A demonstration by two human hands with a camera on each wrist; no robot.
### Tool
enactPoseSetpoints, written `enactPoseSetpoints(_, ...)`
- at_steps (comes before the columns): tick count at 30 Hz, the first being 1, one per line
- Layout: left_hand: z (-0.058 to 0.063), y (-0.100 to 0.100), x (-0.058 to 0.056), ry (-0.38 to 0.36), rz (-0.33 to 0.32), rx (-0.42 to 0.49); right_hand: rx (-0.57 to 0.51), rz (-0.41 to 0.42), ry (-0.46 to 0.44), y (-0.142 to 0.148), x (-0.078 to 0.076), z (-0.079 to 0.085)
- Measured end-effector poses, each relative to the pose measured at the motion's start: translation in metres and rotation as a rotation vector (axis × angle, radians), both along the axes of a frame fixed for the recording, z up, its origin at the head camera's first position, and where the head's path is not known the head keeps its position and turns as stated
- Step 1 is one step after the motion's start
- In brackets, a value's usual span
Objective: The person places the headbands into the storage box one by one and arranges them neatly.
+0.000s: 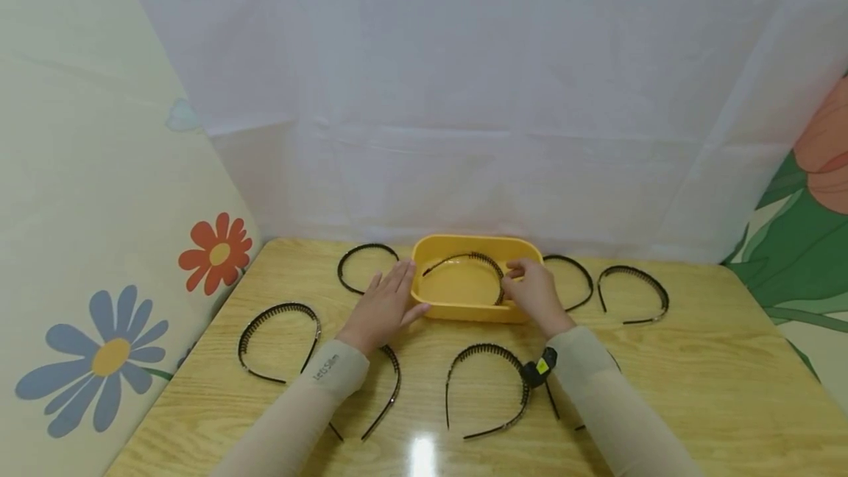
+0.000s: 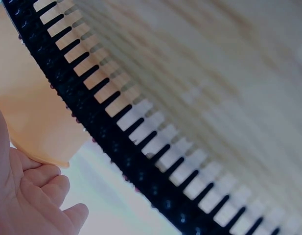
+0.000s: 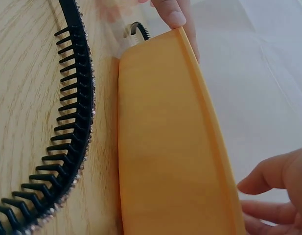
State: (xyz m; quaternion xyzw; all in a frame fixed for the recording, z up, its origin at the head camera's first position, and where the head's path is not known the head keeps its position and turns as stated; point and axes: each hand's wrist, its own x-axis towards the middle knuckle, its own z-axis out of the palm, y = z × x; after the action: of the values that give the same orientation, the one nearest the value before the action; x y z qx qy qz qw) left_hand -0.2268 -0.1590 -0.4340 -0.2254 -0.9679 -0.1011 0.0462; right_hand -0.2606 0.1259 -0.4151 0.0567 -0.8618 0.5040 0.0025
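Note:
A black toothed headband (image 1: 486, 262) lies inside a yellow plastic bin (image 1: 473, 313). At its right side, my right hand (image 1: 533, 293) reaches in over the rim and pinches the band with bent fingers. My left hand (image 1: 384, 308) rests against the bin's left end, fingers fairly straight and thumb near the front corner. In the left wrist view, that hand (image 2: 40, 196) touches the bin's edge (image 2: 48, 122) behind a close headband (image 2: 92, 103). From the right wrist, the bin's front wall (image 3: 165, 132) hides part of the right hand's fingertips (image 3: 248, 186).
More headbands lie on the wooden table (image 1: 424, 381): one at left (image 1: 281, 308), one at front centre (image 1: 490, 350), one at far right (image 1: 636, 271). Others sit beside the bin, left (image 1: 351, 252) and right (image 1: 586, 278), and partly under the forearms. White cloth (image 1: 424, 131) hangs behind.

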Motion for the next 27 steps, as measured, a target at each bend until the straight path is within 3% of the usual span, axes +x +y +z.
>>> enactPoseSetpoints(16,0.002,0.003,0.004,-0.010,-0.001,-0.008,0.019,-0.049,0.222,0.026,0.020,0.005)
enactPoseSetpoints(21,0.001,0.000,0.006,0.008,0.015,-0.009,0.059,-0.104,0.302,0.044,0.022,0.008)
enactPoseSetpoints(27,-0.001,-0.001,0.013,0.005,0.017,-0.004,0.104,-0.176,0.326,0.074,0.029,0.010)
